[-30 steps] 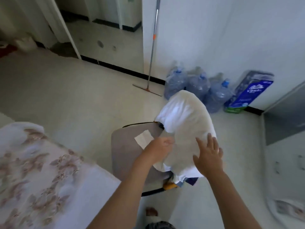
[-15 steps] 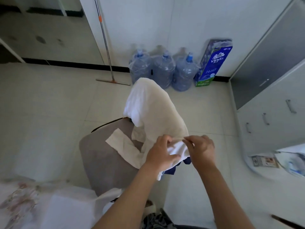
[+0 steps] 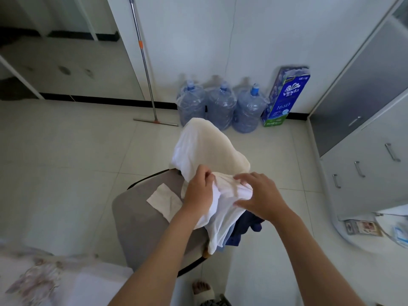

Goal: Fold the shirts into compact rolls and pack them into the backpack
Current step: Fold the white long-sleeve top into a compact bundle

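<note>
Over the back of the grey chair (image 3: 136,215), in the head view, one white shirt (image 3: 205,149) hangs draped, its lower part bunched between the two grips. Half a second ago both pinched the hem close together. Now the right grip (image 3: 262,197) has opened out, and its nearly straight fingers and spread thumb lie on the gathered cloth, while the left grip (image 3: 199,188) keeps its curled fingers pinched on a fold just beside it. Counted: one white shirt, one dark blue garment (image 3: 245,226) under its hanging end, and one white scrap (image 3: 163,198) on the seat. There are also three water jugs (image 3: 220,107) in a row at the wall, one tissue pack (image 3: 284,96) to their right and one squeegee (image 3: 145,69) leaning to their left. Most of the shirt lies beyond the grips, and the rest trails below them towards the person.
</note>
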Tool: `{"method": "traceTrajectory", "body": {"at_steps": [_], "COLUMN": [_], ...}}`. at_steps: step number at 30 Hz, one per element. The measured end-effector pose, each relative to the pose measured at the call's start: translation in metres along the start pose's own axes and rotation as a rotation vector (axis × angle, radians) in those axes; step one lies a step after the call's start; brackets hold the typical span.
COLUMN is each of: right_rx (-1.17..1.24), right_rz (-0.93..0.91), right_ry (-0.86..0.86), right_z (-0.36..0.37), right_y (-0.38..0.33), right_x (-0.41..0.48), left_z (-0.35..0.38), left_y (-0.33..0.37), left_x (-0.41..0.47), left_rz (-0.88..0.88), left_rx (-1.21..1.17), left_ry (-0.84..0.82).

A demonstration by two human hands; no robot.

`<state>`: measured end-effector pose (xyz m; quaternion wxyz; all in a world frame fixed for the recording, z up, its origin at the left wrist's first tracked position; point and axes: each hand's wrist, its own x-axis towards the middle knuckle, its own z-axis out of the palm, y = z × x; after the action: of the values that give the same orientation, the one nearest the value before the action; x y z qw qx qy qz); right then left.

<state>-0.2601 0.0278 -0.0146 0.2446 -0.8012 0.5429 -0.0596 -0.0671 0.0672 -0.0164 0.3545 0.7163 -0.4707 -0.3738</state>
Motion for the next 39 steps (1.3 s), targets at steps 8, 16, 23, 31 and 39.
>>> {"method": "traceTrajectory", "body": {"at_steps": [8, 16, 23, 31, 39], "right_rx": [0.465, -0.24, 0.27, 0.334, 0.285], "right_rz": [0.164, 0.099, 0.182, -0.042, 0.016], "right_ry": [0.298, 0.152, 0.316, -0.006, 0.41], "right_z": [-0.021, -0.016, -0.035, -0.016, -0.015], "right_y": [-0.042, -0.018, -0.064, -0.061, -0.111], "right_x": [0.033, 0.047, 0.048, 0.041, 0.056], "left_z": [-0.027, -0.065, -0.06, -0.093, -0.157], "left_y": [0.03, 0.02, 0.027, 0.042, 0.043], "left_x": [0.006, 0.022, 0.017, 0.014, -0.023], "left_rz": [0.159, 0.294, 0.302, 0.175, 0.029], "left_rx": [0.218, 0.284, 0.286, -0.121, 0.079], "left_ry": [-0.243, 0.134, -0.052, 0.199, -0.201]}}
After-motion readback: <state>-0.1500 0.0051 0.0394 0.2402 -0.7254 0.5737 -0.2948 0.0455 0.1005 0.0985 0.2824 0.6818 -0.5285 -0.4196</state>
